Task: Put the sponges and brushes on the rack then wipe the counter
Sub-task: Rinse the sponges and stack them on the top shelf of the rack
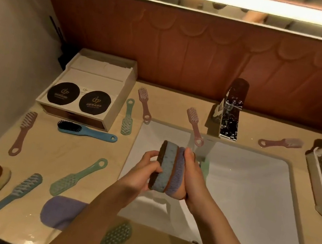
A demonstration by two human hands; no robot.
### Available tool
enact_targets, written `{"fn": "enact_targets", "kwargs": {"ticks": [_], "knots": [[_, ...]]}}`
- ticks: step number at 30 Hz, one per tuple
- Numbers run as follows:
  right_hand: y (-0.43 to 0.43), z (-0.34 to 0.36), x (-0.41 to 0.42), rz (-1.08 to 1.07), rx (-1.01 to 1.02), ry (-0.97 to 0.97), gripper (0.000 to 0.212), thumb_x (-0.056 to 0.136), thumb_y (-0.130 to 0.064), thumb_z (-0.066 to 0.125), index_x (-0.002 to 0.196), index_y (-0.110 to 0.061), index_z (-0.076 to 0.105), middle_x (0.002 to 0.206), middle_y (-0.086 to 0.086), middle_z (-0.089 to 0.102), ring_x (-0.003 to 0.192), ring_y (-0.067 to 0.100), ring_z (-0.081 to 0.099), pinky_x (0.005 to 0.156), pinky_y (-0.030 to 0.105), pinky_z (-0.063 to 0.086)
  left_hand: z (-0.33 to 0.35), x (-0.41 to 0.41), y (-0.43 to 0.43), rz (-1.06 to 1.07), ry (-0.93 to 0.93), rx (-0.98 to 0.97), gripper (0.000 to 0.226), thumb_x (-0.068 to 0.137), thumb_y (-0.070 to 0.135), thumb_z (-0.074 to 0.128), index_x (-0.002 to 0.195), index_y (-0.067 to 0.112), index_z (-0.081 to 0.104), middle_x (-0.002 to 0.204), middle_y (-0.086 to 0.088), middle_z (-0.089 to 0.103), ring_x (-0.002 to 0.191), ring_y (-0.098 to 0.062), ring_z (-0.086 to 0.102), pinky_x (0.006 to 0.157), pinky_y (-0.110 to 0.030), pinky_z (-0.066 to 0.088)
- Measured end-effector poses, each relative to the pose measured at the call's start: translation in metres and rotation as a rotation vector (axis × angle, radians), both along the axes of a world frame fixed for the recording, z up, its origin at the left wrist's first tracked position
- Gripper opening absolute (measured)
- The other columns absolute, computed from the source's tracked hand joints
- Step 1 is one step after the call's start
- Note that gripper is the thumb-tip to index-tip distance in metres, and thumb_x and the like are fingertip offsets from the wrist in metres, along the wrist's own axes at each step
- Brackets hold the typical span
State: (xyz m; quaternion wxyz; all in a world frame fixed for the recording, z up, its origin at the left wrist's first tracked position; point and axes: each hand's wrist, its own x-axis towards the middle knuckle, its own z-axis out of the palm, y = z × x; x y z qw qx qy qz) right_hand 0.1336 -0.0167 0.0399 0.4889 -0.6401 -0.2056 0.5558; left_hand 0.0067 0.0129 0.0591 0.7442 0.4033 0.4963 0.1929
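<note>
Fingers [156, 168] of L hand [145, 170] & R hand [191, 176] curl round stacked sponges [166, 168]; keep pair squared, carry right to rack [318, 184].

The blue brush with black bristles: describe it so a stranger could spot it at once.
Left of the white sink basin stands a white box with two black discs. The blue plastic brush lies just in front of it, handle toward the sink. It is the only brush with black bristles.
</note>
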Motion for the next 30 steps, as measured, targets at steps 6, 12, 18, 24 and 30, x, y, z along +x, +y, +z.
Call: {"fn": "enact_targets", "kwargs": {"ticks": [6, 12, 18, 24, 30], "knots": [[-0.001, 0.008, 0.017, -0.169, 0.007, -0.291, 0.04, 0.099, -0.043, 0.023, 0.086, -0.026, 0.058, 0.089, 0.002, 0.062, 0.082, 0.012, 0.059, 0.076, 0.03, 0.047, 0.004, 0.036, -0.014, -0.18, 0.069, 0.13, 0.043, 0.097, 0.016, 0.034, 0.137, 0.03, 0.025, 0.12, -0.003, 0.053, 0.104, -0.016, 0.056, 0.079, -0.028, 0.05], [-0.014, 0.005, 0.048, -0.256, -0.023, -0.41, 0.047, 0.099, -0.04, 0.027, 0.087, -0.012, 0.062, 0.089, 0.01, 0.066, 0.079, 0.019, 0.061, 0.068, 0.03, 0.048, 0.007, 0.068, -0.024, -0.206, 0.025, 0.184, 0.048, 0.094, 0.031, 0.049, 0.136, 0.032, 0.026, 0.121, 0.003, 0.056, 0.102, -0.01, 0.062, 0.078, -0.026, 0.056], [-0.034, 0.01, 0.087, -0.349, -0.033, -0.447, 0.039, 0.097, -0.042, 0.031, 0.101, -0.013, 0.057, 0.095, 0.006, 0.061, 0.094, 0.026, 0.058, 0.085, 0.037, 0.046, 0.017, 0.106, -0.033, -0.298, 0.06, 0.317, 0.059, 0.089, 0.026, 0.058, 0.139, 0.026, 0.027, 0.119, 0.005, 0.055, 0.104, -0.006, 0.059, 0.075, -0.018, 0.055], [-0.042, 0.024, 0.113, -0.44, -0.001, 0.163, 0.045, 0.096, -0.045, 0.033, 0.12, -0.01, 0.048, 0.111, 0.014, 0.059, 0.094, 0.024, 0.06, 0.059, 0.024, 0.052, 0.023, 0.134, -0.042, -0.389, 0.098, 0.359, 0.061, 0.085, 0.032, 0.063, 0.133, 0.04, 0.027, 0.13, 0.001, 0.049, 0.117, -0.017, 0.054, 0.094, -0.037, 0.051], [-0.052, 0.018, 0.136, -0.384, -0.082, 0.283, 0.057, 0.095, -0.053, 0.028, 0.127, -0.011, 0.049, 0.12, 0.02, 0.058, 0.108, 0.032, 0.059, 0.098, 0.047, 0.047, 0.026, 0.149, -0.045, -0.424, 0.071, 0.306, 0.064, 0.087, 0.032, 0.062, 0.139, 0.036, 0.025, 0.131, 0.003, 0.05, 0.115, -0.016, 0.056, 0.092, -0.038, 0.053]]}}
